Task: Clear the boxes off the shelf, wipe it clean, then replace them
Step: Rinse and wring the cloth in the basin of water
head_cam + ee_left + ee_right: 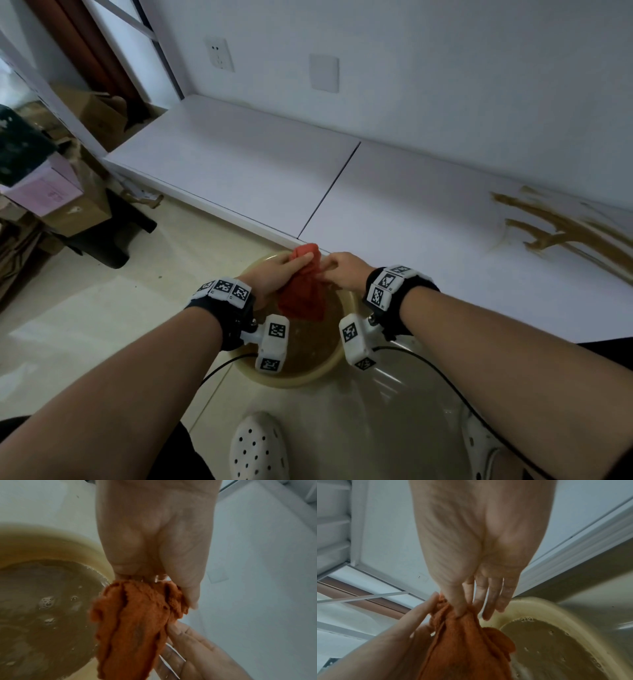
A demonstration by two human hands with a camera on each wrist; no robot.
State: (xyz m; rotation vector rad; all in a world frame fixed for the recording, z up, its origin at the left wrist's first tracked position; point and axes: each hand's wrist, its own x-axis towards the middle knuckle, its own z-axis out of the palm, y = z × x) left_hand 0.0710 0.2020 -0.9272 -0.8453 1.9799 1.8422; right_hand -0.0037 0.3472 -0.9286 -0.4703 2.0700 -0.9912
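Red cloth (pixel 303 284) hangs over a basin (pixel 329 371) of murky water, gripped at its top by the left hand (pixel 274 274) and pinched by the right hand (pixel 346 272). White shelf (pixel 260 164), at 12 o'clock, carries no boxes; brown smears (pixel 561 226) at 2 o'clock await wiping. Cardboard boxes (pixel 89 109) sit at 10 o'clock, replacement pending.

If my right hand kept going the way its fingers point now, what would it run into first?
The right hand points leftward into the red cloth it already pinches; just beyond is the left hand gripping the same cloth. Depth is unclear, but nothing else intervenes.
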